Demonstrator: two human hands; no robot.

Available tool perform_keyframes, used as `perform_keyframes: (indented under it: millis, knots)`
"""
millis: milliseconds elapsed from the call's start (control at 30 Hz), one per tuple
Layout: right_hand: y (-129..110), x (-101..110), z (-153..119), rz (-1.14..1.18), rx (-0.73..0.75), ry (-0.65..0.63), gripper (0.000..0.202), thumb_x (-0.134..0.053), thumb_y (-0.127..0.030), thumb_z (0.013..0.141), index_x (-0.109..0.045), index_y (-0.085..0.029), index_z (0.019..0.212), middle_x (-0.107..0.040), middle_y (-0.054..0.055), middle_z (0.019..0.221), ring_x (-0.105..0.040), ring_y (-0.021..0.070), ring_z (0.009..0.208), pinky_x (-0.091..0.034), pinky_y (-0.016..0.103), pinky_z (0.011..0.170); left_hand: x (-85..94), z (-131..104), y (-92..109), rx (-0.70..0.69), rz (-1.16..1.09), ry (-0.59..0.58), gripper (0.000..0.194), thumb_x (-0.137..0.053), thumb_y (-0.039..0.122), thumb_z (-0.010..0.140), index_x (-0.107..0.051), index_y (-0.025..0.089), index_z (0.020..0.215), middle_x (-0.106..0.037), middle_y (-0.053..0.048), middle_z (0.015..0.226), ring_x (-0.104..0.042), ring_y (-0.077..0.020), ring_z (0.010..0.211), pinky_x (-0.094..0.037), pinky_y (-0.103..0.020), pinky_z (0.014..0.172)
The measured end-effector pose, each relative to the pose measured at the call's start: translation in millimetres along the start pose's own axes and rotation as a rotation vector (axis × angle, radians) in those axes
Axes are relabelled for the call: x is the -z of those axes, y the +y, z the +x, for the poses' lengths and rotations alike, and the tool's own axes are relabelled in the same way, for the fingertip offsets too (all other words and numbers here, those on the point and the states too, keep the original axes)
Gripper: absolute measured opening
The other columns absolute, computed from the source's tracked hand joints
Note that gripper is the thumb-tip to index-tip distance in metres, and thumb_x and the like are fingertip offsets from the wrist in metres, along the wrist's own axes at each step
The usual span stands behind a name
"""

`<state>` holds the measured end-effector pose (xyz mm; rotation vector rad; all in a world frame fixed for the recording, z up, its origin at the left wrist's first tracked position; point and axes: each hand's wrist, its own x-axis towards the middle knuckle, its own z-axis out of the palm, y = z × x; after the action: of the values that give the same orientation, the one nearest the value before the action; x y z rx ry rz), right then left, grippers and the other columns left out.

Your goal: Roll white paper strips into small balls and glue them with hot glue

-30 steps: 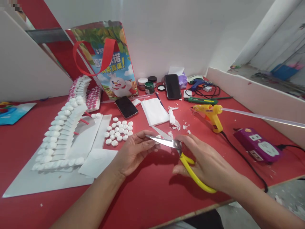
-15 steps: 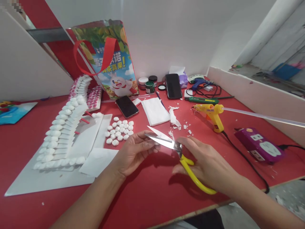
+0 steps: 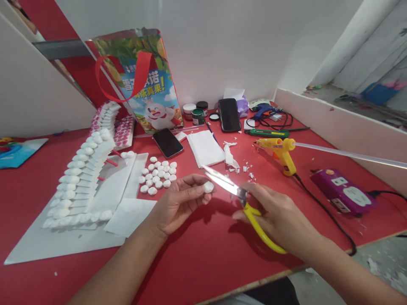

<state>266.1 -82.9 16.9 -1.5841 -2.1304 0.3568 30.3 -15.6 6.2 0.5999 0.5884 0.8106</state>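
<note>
Between the thumb and fingers of my left hand (image 3: 182, 201) is a small round white paper ball (image 3: 208, 187). My right hand (image 3: 273, 216) grips yellow-handled scissors (image 3: 262, 231), their blades pointing up and left, just right of the ball and apart from it. Several similar white balls (image 3: 155, 173) lie in a cluster beyond my left hand. To the left, a white curved structure (image 3: 71, 180) edged with white balls stands on a white board (image 3: 34, 243). Folded white paper (image 3: 205, 148) and white scraps (image 3: 231, 156) lie past the scissors.
A yellow glue gun (image 3: 280, 148) with a long clear stick and a purple power strip (image 3: 343, 190) lie at right, a black cord trailing near the table edge. Two phones (image 3: 168, 142), paint jars (image 3: 198, 116) and a printed bag (image 3: 152, 84) stand or lie at the back.
The scissor blades have moved right, off the ball, and look closer together. The white ball now shows plainly in my left fingers.
</note>
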Motion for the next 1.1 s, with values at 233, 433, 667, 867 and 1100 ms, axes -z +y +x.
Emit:
perform_keyframes:
  millis: [233, 433, 667, 867, 1100]
  knots:
    - [13.5, 26.9, 1.8, -0.25, -0.211, -0.046, 0.044, -0.055, -0.058, 0.094, -0.065, -0.018, 0.108, -0.072, 0.009, 0.073, -0.065, 0.023, 0.055, -0.041, 0.031, 0.051, 3.5, 1.2, 2.1, 0.003, -0.061, 0.046, 0.021, -0.09, 0.013, 0.068, -0.082, 0.015, 0.088, -0.075, -0.006, 0.084, -0.066, -0.008, 0.07, -0.056, -0.015, 0.068]
    - [16.7, 25.9, -10.6, -0.3, -0.174, -0.276, 0.029, -0.062, -0.044, 0.092, -0.068, -0.02, 0.108, -0.077, 0.011, 0.084, -0.074, 0.0323, 0.069, -0.044, 0.035, 0.054, 7.4, 2.5, 2.4, -0.034, -0.073, 0.088, 0.024, -0.09, 0.012, 0.067, -0.081, 0.01, 0.089, -0.074, -0.008, 0.088, -0.063, -0.0066, 0.07, -0.055, -0.013, 0.065]
    - [26.5, 35.3, -9.1, -0.374, -0.302, -0.082, 0.03, -0.055, -0.054, 0.092, -0.058, -0.025, 0.091, -0.065, 0.009, 0.058, -0.066, 0.0315, 0.051, -0.031, 0.033, 0.043, 6.2, 3.6, 2.9, -0.034, -0.144, 0.094, 0.023, -0.09, 0.012, 0.067, -0.079, 0.009, 0.087, -0.069, -0.005, 0.083, -0.06, -0.0042, 0.065, -0.051, -0.012, 0.059]
    - [18.0, 32.2, -4.1, -0.111, -0.295, -0.102, 0.048, -0.053, -0.071, 0.089, -0.057, -0.025, 0.1, -0.057, 0.0, 0.056, -0.046, 0.0166, 0.039, -0.029, 0.029, 0.041, 7.8, 4.1, 1.3, -0.071, -0.099, 0.176, 0.025, -0.091, 0.011, 0.064, -0.077, 0.016, 0.085, -0.073, -0.002, 0.087, -0.071, -0.0103, 0.08, -0.059, -0.017, 0.073]
    - [6.5, 13.8, 1.4, 0.043, -0.23, -0.099, 0.054, -0.065, -0.067, 0.085, -0.052, -0.023, 0.112, -0.061, -0.002, 0.071, -0.05, 0.014, 0.05, -0.039, 0.026, 0.047, 6.9, 4.0, 1.2, -0.086, -0.094, 0.189, 0.026, -0.093, 0.011, 0.062, -0.072, 0.017, 0.077, -0.074, 0.001, 0.078, -0.074, -0.012, 0.079, -0.061, -0.018, 0.077]
